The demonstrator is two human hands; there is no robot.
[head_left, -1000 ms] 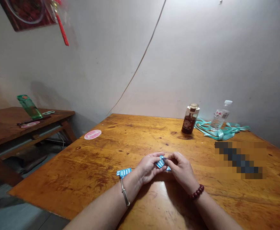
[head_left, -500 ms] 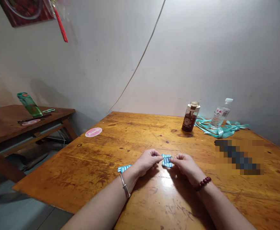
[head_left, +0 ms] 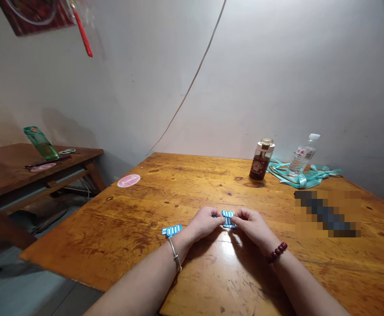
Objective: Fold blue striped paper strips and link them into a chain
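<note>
A small flat blue-and-white striped piece (head_left: 228, 220) is held just above the table between my two hands; its material is too small to make out. My left hand (head_left: 207, 223) pinches its left edge with thumb and fingers. On the opposite edge, my right hand (head_left: 249, 224) grips it the same way, and both sets of fingertips cover its sides. Beside my left wrist lies a second blue-and-white striped piece (head_left: 172, 230), partly hidden behind the forearm.
My hands are over a wooden table (head_left: 185, 180). A brown drink bottle (head_left: 261, 162), a clear water bottle (head_left: 303, 158) and teal ribbon (head_left: 310, 178) stand at the back right. A blurred dark object (head_left: 326, 215) lies right; a pink round sticker (head_left: 129, 181) is left.
Both hands keep hold of the striped piece. My right fingers have moved slightly left, nearer to the left ones, and the piece looks a little straighter.
</note>
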